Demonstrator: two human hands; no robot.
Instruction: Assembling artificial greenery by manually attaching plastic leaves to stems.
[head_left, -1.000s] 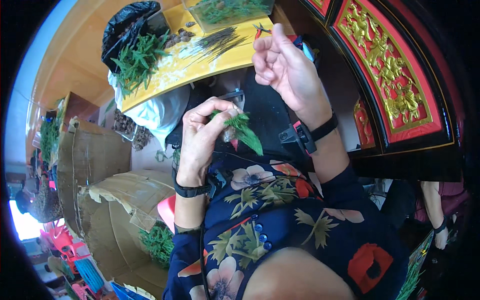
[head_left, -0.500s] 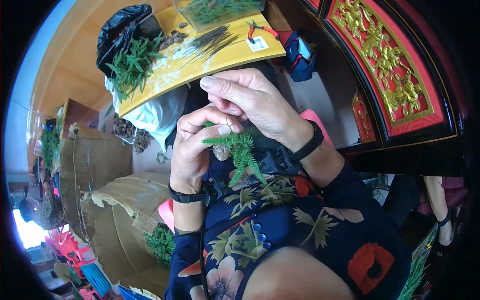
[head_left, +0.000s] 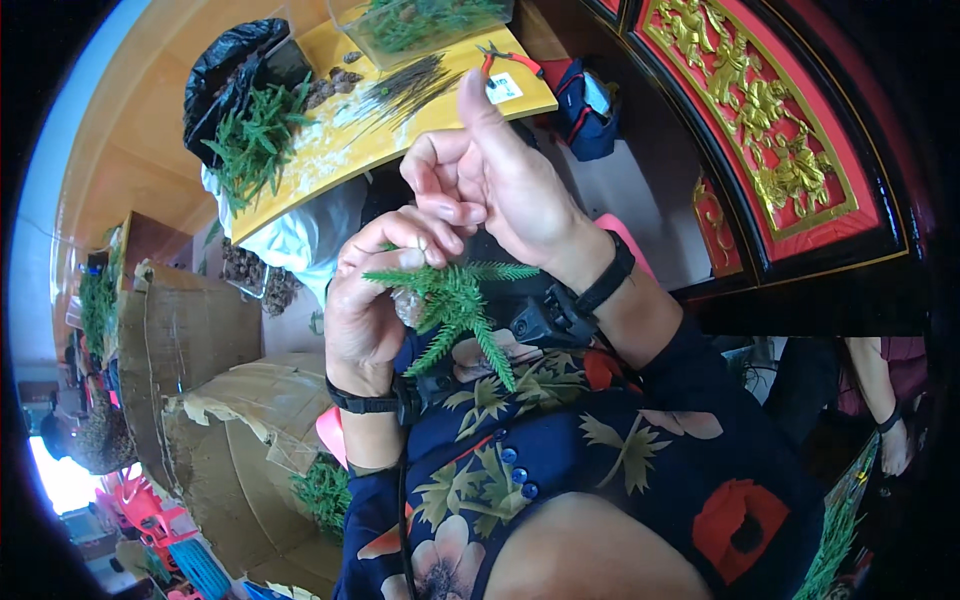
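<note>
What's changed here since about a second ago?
Your right hand came left and down in view, close to your left hand; the green conifer sprig now fans out wider. Your left hand still holds it, and the red-handled pliers still lie on the yellow table.

left hand (head_left: 370, 290) pinches green sprig (head_left: 455, 293) | right hand (head_left: 500, 180) near, thumb raised | red-handled pliers (head_left: 524, 65) on yellow table (head_left: 305, 180)

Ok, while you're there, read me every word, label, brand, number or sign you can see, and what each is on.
None readable.
White label on the yellow table, by the red pliers: dark marks, too small and blurred to read.
Carved panel: gold figures on red, no lettering I can make out.
Green sprig in the left hand: no writing visible.
</note>
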